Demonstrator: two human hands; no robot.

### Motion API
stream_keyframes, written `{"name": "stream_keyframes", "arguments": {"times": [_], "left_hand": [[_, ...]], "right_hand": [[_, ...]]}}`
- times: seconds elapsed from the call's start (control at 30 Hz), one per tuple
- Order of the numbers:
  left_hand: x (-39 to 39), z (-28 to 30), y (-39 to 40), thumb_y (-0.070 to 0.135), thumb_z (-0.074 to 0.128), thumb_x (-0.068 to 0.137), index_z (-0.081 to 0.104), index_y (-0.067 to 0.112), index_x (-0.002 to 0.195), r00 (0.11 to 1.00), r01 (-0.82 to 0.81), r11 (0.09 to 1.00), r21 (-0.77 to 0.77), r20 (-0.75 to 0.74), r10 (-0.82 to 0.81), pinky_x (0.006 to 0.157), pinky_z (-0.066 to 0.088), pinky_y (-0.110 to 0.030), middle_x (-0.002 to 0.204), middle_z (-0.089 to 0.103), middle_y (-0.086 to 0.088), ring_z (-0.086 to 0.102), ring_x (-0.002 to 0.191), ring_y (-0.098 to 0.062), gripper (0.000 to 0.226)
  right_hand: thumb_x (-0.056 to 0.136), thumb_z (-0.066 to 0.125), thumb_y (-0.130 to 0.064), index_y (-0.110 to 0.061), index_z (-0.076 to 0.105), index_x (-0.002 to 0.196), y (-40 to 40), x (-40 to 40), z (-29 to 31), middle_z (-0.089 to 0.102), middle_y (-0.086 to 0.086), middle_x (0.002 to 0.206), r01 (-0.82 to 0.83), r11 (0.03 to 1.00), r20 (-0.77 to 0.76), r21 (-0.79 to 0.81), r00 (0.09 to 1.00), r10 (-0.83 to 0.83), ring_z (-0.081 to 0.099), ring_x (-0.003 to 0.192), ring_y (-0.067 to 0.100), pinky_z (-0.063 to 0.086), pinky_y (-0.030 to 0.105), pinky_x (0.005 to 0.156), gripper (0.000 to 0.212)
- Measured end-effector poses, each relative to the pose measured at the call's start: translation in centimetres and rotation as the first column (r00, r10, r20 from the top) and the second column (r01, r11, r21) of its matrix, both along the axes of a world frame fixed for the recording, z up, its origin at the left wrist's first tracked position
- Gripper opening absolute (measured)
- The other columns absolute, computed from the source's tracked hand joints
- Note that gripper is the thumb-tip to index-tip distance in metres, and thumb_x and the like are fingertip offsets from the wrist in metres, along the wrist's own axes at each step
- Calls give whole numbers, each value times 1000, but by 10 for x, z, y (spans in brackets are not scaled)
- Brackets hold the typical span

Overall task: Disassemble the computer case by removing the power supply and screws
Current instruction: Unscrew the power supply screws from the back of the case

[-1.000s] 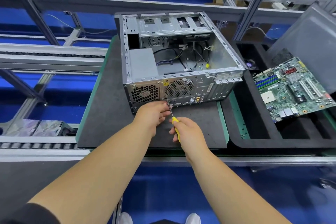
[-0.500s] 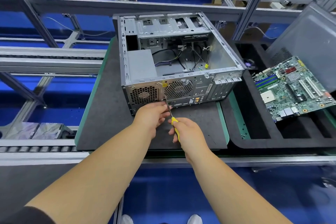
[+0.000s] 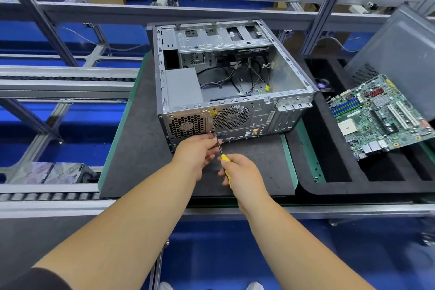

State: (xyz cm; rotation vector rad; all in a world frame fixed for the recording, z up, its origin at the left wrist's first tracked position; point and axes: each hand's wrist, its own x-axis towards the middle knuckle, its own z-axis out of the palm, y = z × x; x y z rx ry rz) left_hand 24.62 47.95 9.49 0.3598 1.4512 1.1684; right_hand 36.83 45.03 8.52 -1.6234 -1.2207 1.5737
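Head view: the open grey steel computer case lies on its side on a dark foam mat covering the table, at about twelve o'clock from both hands. Its perforated rear panel faces the person. The boxy grey power supply sits inside at the case's nine o'clock side, its round-holed grille showing on the rear panel just above the left hand. Loose black and coloured cables trail across the bare case floor.

That left hand rests against the lower edge of the rear panel, its fingertips pinched round the thin metal shaft of a yellow-handled screwdriver. The tip meets the panel at eleven o'clock from the handle, beside the grille's lower corner; the screw itself is too small to make out. The right hand is clenched around the yellow handle, at about five o'clock from the left hand.

A green motherboard lies at three o'clock in a black foam tray.
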Motion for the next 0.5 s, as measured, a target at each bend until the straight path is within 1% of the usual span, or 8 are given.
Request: {"name": "stream_keyframes", "arguments": {"times": [0.1,0.2,0.3,0.33,0.37,0.43,0.47,0.5], "left_hand": [[4,1,-1,11,65,91,67,15,87,1000,20,1000,-8,-11,-21,50,48,-14,73,72,1,65,61,-7,6],[7,2,0,13,69,88,66,12,78,998,30,999,-13,-53,-31,52,47,-17,67,69,-1,62,58,-9,10],[7,3,1,11,70,88,67,10,75,995,43,999,-16,-92,-45,55,46,-20,66,66,-4,58,56,-11,13],[6,4,2,10,70,88,67,9,74,994,46,999,-14,-98,-47,55,45,-20,66,66,-5,57,56,-12,13],[6,4,2,9,69,87,67,9,74,994,44,999,-14,-99,-46,54,45,-20,66,66,-5,56,56,-13,13],[4,4,3,9,69,87,67,10,75,993,41,999,-21,-107,-43,53,46,-18,66,66,-4,57,56,-11,13],[4,3,3,9,69,88,68,11,75,992,43,999,-27,-115,-45,54,46,-17,66,67,-3,57,57,-10,13],[4,3,3,9,69,88,68,11,76,991,45,998,-31,-121,-49,57,47,-18,67,67,-2,57,59,-10,12]], "right_hand": [[95,57,-24,-30,65,101,-2,-1,1,68,1,88,8,1000,26,17,1000,-9,58,70,9,46,23,62,11],[94,61,-22,-32,63,100,-3,-4,3,67,0,93,30,1000,7,-3,1000,-30,61,79,13,48,24,64,11],[95,61,-27,-31,64,100,0,-5,6,68,-2,93,22,999,1,-45,1000,-22,62,79,13,47,25,64,8],[95,60,-29,-29,65,99,0,-5,8,69,-1,90,26,996,-38,-88,999,-29,61,76,12,49,26,65,6],[96,58,-32,-25,68,97,0,-5,9,69,0,85,43,987,-107,-154,993,-60,61,72,12,51,27,67,12],[101,52,-33,-13,71,95,0,-3,12,69,4,73,81,944,-262,-318,950,-170,60,63,13,54,30,67,28],[103,49,-32,-8,71,95,0,-1,14,69,6,70,81,922,-307,-378,929,-208,60,60,13,55,29,65,34],[104,47,-30,-5,72,96,0,0,14,69,6,68,71,908,-321,-413,922,-218,61,58,14,56,29,64,36]]}}
